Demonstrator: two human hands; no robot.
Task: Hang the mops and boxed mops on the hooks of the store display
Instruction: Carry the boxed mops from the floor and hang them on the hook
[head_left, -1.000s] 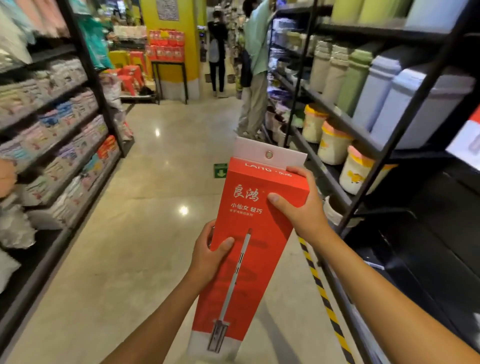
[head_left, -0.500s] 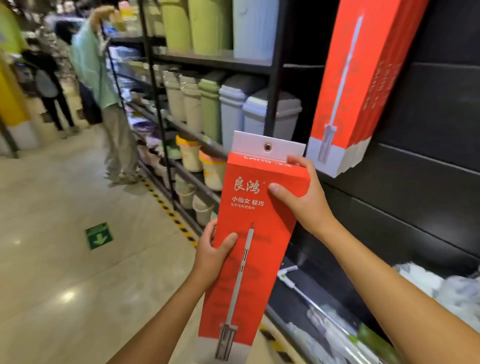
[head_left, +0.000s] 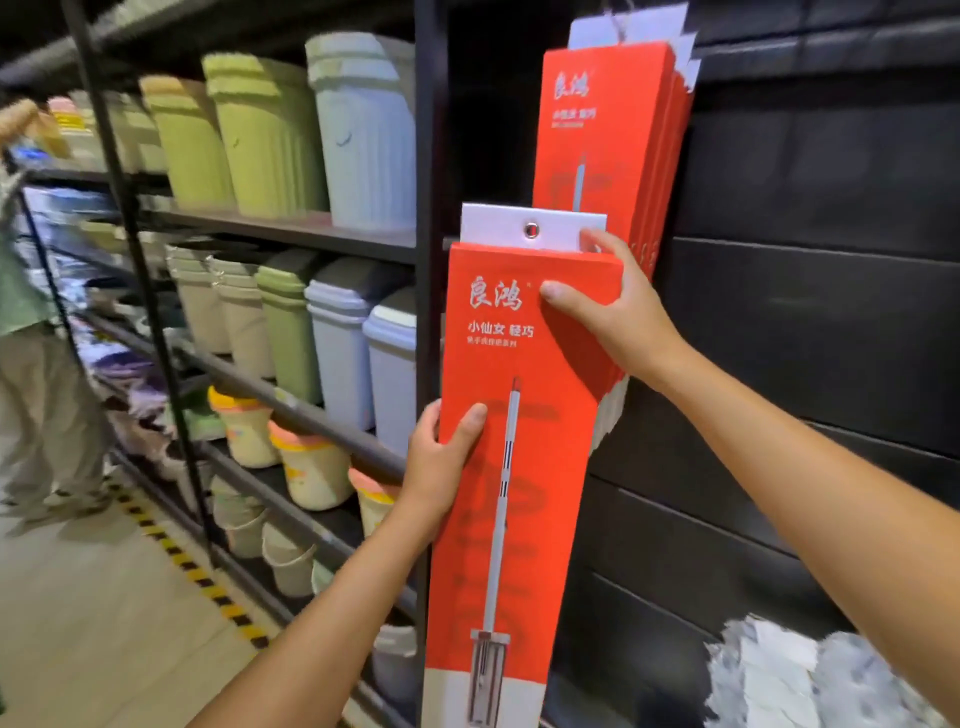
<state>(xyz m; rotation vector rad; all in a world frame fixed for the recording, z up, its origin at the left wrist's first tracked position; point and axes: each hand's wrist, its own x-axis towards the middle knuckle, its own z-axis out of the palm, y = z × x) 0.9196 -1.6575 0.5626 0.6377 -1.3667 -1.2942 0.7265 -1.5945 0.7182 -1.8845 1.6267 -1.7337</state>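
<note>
I hold a long red boxed mop (head_left: 524, 467) upright in front of the black display wall. Its white top tab (head_left: 530, 228) has a metal eyelet. My left hand (head_left: 441, 462) grips the box's left edge at mid height. My right hand (head_left: 608, 306) holds the upper right corner, thumb across the front. Behind it, up and to the right, several identical red boxed mops (head_left: 613, 140) hang from a hook near the top of the wall. The hook itself is mostly hidden by their white tabs.
A black metal rack post (head_left: 428, 156) stands just left of the box. Shelves of pastel plastic bins (head_left: 311, 135) and buckets fill the left. A person (head_left: 31, 364) stands far left on the aisle floor. White mop heads (head_left: 810, 675) lie at the lower right.
My view has swung right and closer to the black wall. The held box has risen toward the hanging boxes, and both hands keep the same grip.
</note>
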